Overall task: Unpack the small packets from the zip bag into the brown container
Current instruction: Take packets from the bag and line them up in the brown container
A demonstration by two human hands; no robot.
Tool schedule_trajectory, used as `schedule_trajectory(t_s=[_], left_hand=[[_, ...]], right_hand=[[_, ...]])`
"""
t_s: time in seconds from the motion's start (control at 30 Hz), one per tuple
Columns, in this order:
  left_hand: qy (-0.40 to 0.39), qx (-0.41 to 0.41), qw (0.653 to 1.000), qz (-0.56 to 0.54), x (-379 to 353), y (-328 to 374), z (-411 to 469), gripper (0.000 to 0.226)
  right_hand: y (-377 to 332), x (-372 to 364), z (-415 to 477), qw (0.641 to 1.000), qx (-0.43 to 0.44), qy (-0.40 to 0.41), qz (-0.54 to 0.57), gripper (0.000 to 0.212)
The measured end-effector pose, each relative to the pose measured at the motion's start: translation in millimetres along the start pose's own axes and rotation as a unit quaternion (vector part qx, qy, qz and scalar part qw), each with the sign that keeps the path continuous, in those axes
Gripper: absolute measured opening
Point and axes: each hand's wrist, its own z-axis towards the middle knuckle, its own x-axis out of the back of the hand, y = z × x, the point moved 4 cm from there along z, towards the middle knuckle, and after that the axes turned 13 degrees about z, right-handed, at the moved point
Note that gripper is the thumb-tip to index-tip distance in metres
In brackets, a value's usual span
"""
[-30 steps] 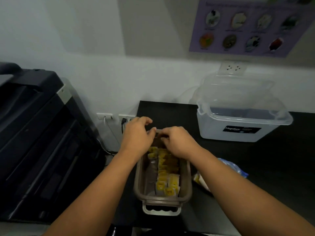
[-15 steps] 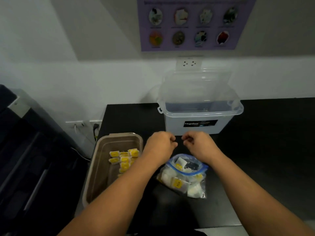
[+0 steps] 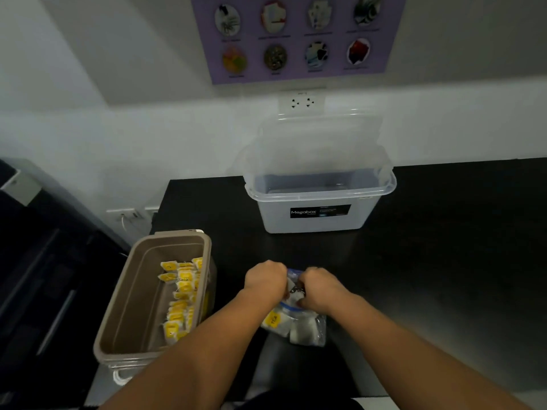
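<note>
- We read "Megabox" in white on a black label on the front of the clear box, at the centre of the frame. The smaller print beside that word is too fine to make out.
- We read "TEA" on a yellow tag of a packet seen through the zip bag, lower centre.
- The purple poster at the top shows eight round pictures; we cannot read its captions.
- The zip bag lies on the black counter, holding white packets, with its blue-edged mouth turned towards the clear box.
- Our left hand is curled over the left side of the bag's mouth and grips it.
- Our right hand is curled on the right side of the mouth and grips it too; the fingertips of both hands are hidden from us.
- The brown container stands at lower left, just beside the left forearm, which covers its near right corner.
- A row of yellow-tagged packets lies along the container's right wall.
- The clear box stands well behind the bag, its lid raised against the wall under a white socket.
- A dark machine fills the left edge, with more sockets on the wall between it and the counter.
</note>
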Motion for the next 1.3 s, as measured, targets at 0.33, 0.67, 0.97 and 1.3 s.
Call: schedule_trajectory(t_s=[0.33,0.67,0.97,1.3], left_hand=[[0.014,0.008,0.993,-0.116,2.1,-4.9,-7.4,0.022],[0.132,0.0,0.939,-0.318,11.3,-20.6,-25.4,0.011],[0.033,0.056,0.8,-0.596,9.0,-25.4,-37.5,0.007],[-0.015,0.023,0.737,-0.675,22.3,-43.4,-43.9,0.01]], right_hand=[[9.9,-13.9,10.8,0.995,0.081,0.009,-0.061,0.041],[8.7,-14.1,8.4,0.987,0.114,0.036,-0.109,0.043],[10.9,-23.7,17.8,0.988,0.077,0.038,-0.132,0.038],[15.2,-25.5,35.6,0.995,-0.041,-0.004,-0.09,0.057]])
